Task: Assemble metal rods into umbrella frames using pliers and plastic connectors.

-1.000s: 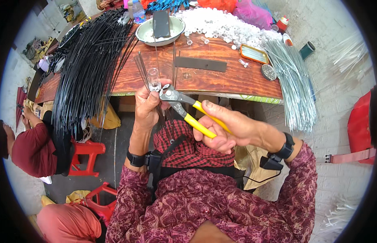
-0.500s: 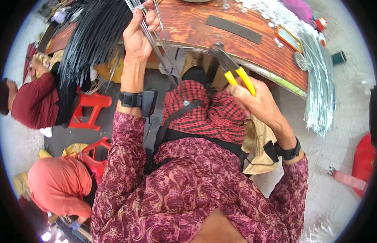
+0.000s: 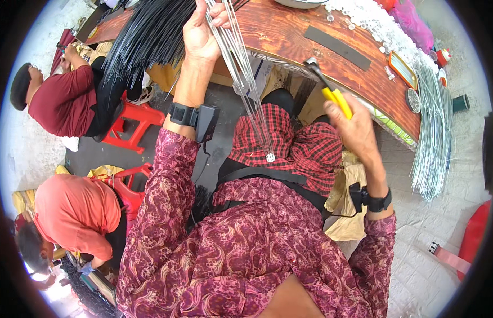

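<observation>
My left hand (image 3: 202, 37) is closed around a bundle of thin silvery wires (image 3: 240, 69) at the table's near edge. The wires slant down over my lap, and their lower ends meet in a small white tip above the red checked cloth (image 3: 262, 130). To the right, my right hand (image 3: 355, 127) grips pliers with yellow handles (image 3: 339, 99). Their dark jaws point up and left at the table's front edge, apart from the wires. The pliers are seen nearly edge-on, so how far the jaws are apart cannot be told.
The wooden table (image 3: 281, 40) carries a dark flat strip (image 3: 337, 47), clear beads (image 3: 363, 18), an orange-rimmed tray (image 3: 402, 69) and hanging silvery strands (image 3: 432, 138). Black strands (image 3: 146, 42) hang at the left. Two people sit left near red stools (image 3: 131, 127).
The wire bundle has swung so that its lower ends lie over my lap. The pliers have turned edge-on and moved slightly right and down in view. The whole view has shifted.
</observation>
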Available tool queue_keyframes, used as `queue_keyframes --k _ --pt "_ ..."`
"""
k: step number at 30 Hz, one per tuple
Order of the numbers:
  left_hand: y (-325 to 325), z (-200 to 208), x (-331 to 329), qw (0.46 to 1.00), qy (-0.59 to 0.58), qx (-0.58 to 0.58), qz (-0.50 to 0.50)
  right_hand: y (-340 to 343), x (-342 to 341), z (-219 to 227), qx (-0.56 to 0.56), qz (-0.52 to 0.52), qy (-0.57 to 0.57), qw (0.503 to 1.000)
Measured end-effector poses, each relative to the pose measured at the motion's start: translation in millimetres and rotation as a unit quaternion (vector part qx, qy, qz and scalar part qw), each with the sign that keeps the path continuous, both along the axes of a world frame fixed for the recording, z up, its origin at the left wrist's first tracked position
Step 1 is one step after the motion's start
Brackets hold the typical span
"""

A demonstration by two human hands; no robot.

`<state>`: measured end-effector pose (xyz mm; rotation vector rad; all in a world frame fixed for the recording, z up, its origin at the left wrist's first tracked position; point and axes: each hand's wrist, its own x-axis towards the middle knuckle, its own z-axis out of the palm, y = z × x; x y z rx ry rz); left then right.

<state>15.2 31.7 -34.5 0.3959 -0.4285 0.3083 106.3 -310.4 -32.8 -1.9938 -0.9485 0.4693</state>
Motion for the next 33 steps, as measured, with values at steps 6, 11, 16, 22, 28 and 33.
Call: queue_keyframes --k 6,11,16,22,28,33 --pt "-16.8 28.0 5.9 0.994 -0.068 0.079 -0.037 -11.8 33.3 15.3 0.027 -0.058 0.025 0.998" --pt "-60.3 34.4 0.5 0.973 0.042 0.197 0.116 -18.0 14.8 23.5 0.033 -0.004 0.162 0.986" --pt "-103.7 22.1 -2.0 0.969 0.032 0.208 0.131 -19.6 -3.4 68.7 0.043 0.061 0.122 0.99" --pt "-117.8 33.2 5.0 0.961 0.016 0.245 0.125 -24.1 -7.7 109.0 0.019 0.083 0.022 0.996" --pt "-124.5 37.9 6.5 0.947 0.002 0.29 0.14 -19.0 -7.7 125.1 -0.013 0.084 -0.045 0.995" --pt "-128.8 30.9 3.1 0.935 0.033 0.313 0.164 -16.7 -1.0 121.2 -0.047 0.094 -0.092 0.99"
